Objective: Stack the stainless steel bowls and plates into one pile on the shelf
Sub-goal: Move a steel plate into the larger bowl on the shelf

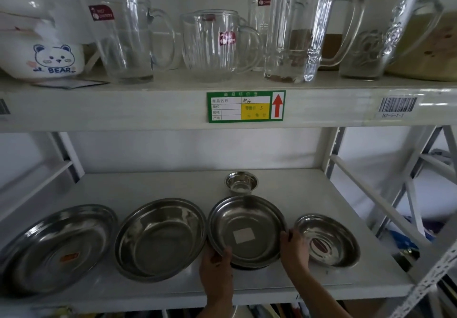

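Observation:
Several stainless steel dishes lie on the lower shelf (173,184). From the left: a wide plate (54,248) with an orange sticker, a deep plate (158,238), a plate (247,226) with a white sticker, and a small dish (326,238). A small steel bowl (241,181) stands behind the stickered plate. My left hand (217,265) grips the white-sticker plate's front left rim, thumb over the edge. Its right rim is held by my right hand (294,248). The plate's front edge looks slightly lifted.
The upper shelf carries glass mugs (210,45), tall jugs (296,28) and a white bear bowl (47,60). A green price tag (246,106) is on its front edge. Metal uprights and braces (371,194) stand at the right.

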Demonstrator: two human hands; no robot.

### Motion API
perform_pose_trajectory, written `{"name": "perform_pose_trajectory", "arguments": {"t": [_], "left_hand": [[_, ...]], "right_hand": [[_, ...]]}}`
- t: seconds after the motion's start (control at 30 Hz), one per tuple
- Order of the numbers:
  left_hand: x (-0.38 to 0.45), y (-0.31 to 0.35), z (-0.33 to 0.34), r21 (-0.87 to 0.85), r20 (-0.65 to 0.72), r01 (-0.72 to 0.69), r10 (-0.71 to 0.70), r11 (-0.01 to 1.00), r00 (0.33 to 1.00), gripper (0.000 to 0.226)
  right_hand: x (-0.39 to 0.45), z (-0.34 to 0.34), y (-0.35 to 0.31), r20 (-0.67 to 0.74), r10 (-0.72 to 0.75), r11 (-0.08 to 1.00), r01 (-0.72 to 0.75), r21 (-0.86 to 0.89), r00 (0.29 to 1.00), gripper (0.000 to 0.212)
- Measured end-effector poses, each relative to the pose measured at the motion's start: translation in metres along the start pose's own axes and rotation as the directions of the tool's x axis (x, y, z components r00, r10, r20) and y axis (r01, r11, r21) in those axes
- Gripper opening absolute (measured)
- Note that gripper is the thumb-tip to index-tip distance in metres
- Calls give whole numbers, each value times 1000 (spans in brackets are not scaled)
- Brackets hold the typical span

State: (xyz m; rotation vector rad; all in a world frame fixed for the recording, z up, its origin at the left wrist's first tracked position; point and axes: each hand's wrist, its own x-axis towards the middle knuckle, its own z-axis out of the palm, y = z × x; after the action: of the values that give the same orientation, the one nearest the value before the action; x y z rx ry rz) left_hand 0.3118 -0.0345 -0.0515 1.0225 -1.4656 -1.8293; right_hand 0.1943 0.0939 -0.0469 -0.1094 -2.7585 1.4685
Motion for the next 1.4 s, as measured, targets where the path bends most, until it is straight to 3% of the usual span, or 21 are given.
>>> {"name": "perform_pose_trajectory", "arguments": {"t": [0.2, 0.33, 0.7, 1.03, 1.4], "left_hand": [[3, -20, 1, 54, -76, -86, 90, 995, 993, 41], [-1, -18, 2, 128, -89, -110, 122, 986, 989, 30], [-6, -5, 2, 43, -110, -107, 111, 993, 988, 30], [-2, -6, 5, -29, -76, -122, 120, 992, 990, 38], [2, -11, 6, 6, -63, -133, 134, 991, 989, 43]], "right_hand": [[-5, 1, -1, -12, 13, 995, -11, 98, 1000, 8], [-6, 1, -2, -26, 19, 989, -15, 145, 999, 3], [-4, 9, 4, -20, -25, 999, 26, 30, 999, 22], [-1, 14, 11, -4, -59, 996, 58, -73, 998, 16], [-3, 14, 10, -43, -101, 963, 87, -256, 994, 22]]}}
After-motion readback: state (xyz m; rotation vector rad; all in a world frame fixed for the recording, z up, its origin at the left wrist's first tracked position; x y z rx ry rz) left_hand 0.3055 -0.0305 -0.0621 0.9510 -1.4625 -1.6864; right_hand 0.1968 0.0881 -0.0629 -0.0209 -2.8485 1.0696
